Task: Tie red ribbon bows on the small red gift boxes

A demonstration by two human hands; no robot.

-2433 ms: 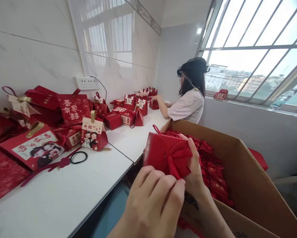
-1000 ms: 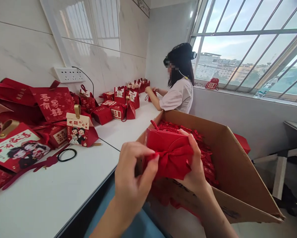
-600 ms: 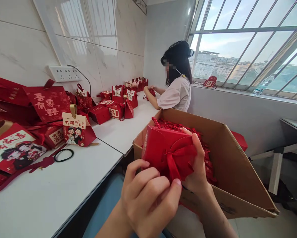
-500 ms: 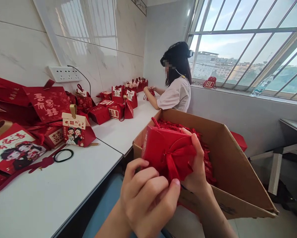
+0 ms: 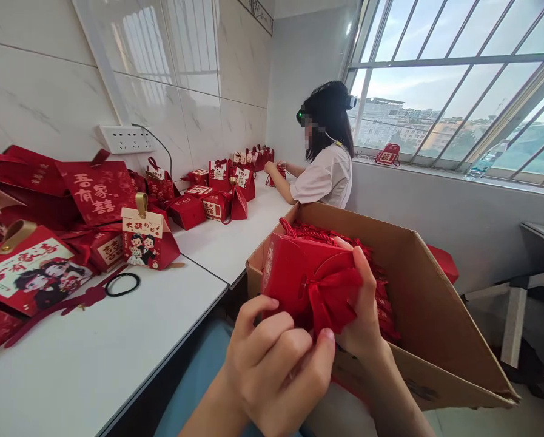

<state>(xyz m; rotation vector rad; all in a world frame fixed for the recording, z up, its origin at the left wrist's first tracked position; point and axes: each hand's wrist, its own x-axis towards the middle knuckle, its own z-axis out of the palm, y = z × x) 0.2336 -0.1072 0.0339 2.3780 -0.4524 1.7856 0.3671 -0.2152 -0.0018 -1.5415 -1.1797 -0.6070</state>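
A red gift box (image 5: 287, 267) with a twisted cord handle is held up in front of me, over the near side of the cardboard carton. On its side facing me is a red ribbon (image 5: 329, 291) tied in a bow. My right hand (image 5: 365, 309) grips the box from the right, its fingers along the far edge. My left hand (image 5: 276, 358) is closed at the lower front, thumb and curled fingers pinching the ribbon's hanging tail. Part of the box's underside is hidden behind my left hand.
The open carton (image 5: 439, 303) holds many red boxes. On the white table (image 5: 162, 328) lie several decorated red gift boxes (image 5: 148, 240), a black hair tie (image 5: 122, 284) and a dark red strap (image 5: 57, 309). A co-worker (image 5: 326, 164) sits at the far end, handling a red box.
The whole view has shifted slightly. Both hands keep their grip on the box and ribbon, and the bow's loops look a little more spread.
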